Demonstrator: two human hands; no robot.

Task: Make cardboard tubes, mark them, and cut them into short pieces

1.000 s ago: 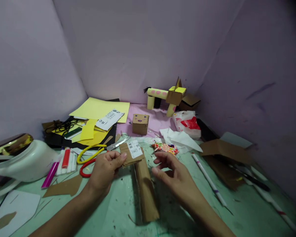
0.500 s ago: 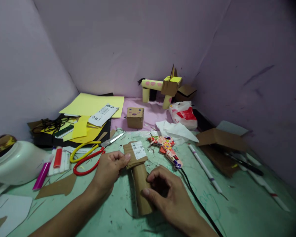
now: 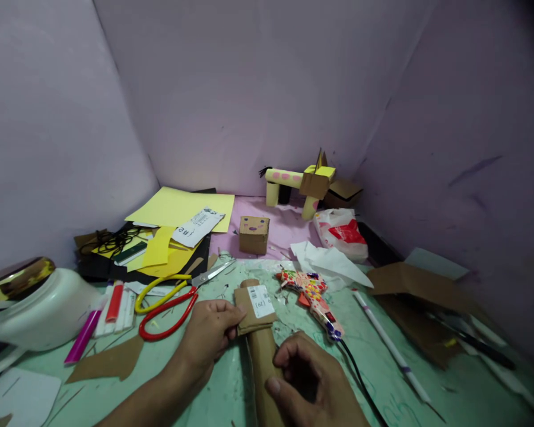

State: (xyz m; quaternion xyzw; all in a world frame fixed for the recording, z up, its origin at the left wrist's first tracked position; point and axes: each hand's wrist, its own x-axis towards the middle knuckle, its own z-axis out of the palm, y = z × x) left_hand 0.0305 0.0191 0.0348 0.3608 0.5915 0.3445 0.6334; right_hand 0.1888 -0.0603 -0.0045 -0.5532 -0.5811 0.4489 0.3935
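A brown cardboard tube [image 3: 263,369] lies on the green tabletop in front of me, its near end cut off by the frame. Across its far part sits a flat, layered cardboard piece [image 3: 244,304] with a white printed label. My left hand [image 3: 213,335] pinches the left edge of this piece between thumb and fingers. Beside the tube's right side is my right hand [image 3: 314,379], fingers curved and apart, with thumb and index tips at the tube's edge. Close by on the right, a flower-patterned glue gun [image 3: 314,299] lies with its black cord trailing toward me.
Left are scissors [image 3: 189,290], markers [image 3: 114,302], a cardboard scrap [image 3: 104,362] and a white pot-like object [image 3: 48,311]. Behind stand a small cardboard box with a drawn face [image 3: 254,237] and a yellow cardboard animal [image 3: 285,177]. A white stick [image 3: 391,350] and cardboard [image 3: 409,279] lie right.
The view has tilted up, so everything sits lower in the picture. The tube's far end now shows more beyond the labelled piece. Both hands keep nearly the same pose.
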